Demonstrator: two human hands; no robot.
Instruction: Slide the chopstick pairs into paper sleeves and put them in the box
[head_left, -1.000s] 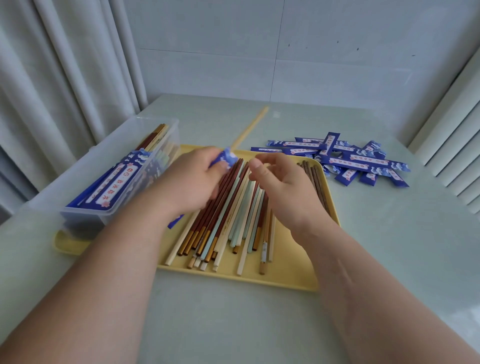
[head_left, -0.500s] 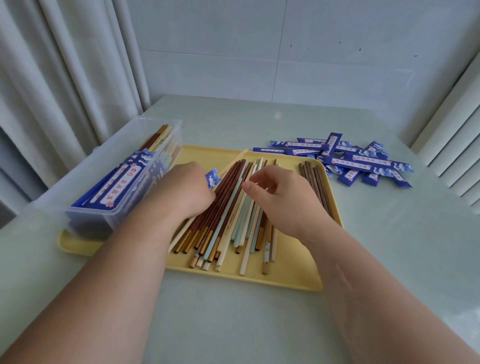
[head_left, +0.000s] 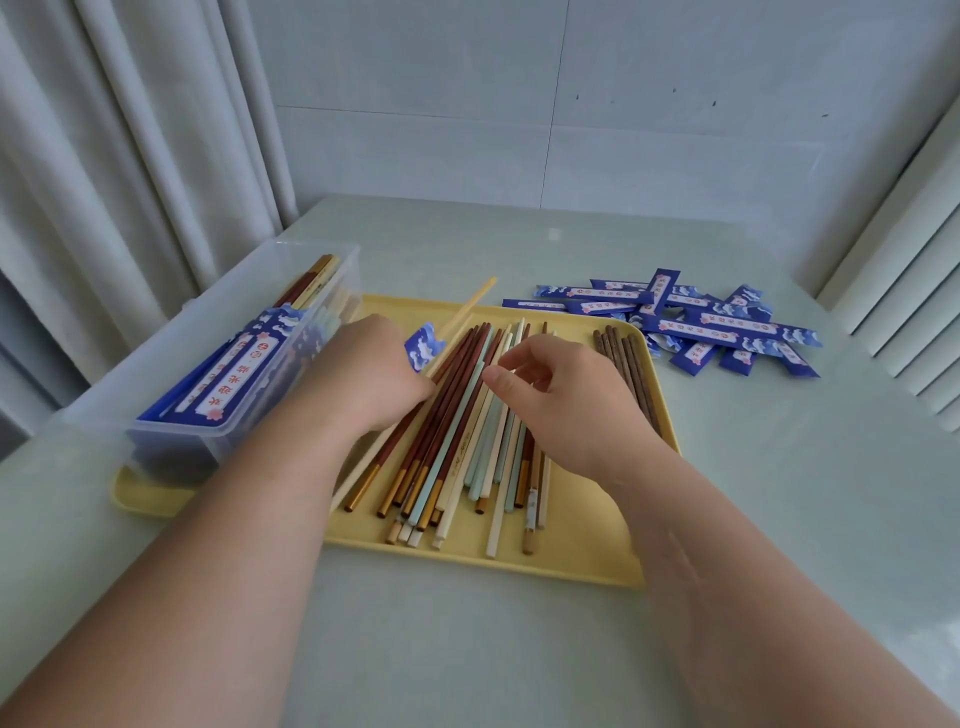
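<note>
Currently held: your left hand (head_left: 374, 374) has its fingers clenched round a blue paper sleeve (head_left: 423, 347), with one cream chopstick (head_left: 475, 304) running through the grip and its tip rising past your knuckles.
Searching side: your right hand (head_left: 566, 395) has its fingers (head_left: 501, 383) curled low over the loose chopsticks (head_left: 467, 441) on the yellow tray (head_left: 571, 551); whether they pinch one cannot be told.
Step, as judged: choosing the mate for the cream stick.
Where to look: among the pale sticks directly beneath your right fingertips, not the red-brown ones beside your left fingers.
Technique: lift one stick alone, level its tip with the held one, then feed both into the sleeve end showing past your left fingers.
Risk: dragging neighbours off the pile.
Destination: the box (head_left: 218, 374), just outboard of your left fingers, holds sleeved pairs.
Stock: spare sleeves (head_left: 727, 327), well beyond your right fingers, on the surface (head_left: 467, 649).
</note>
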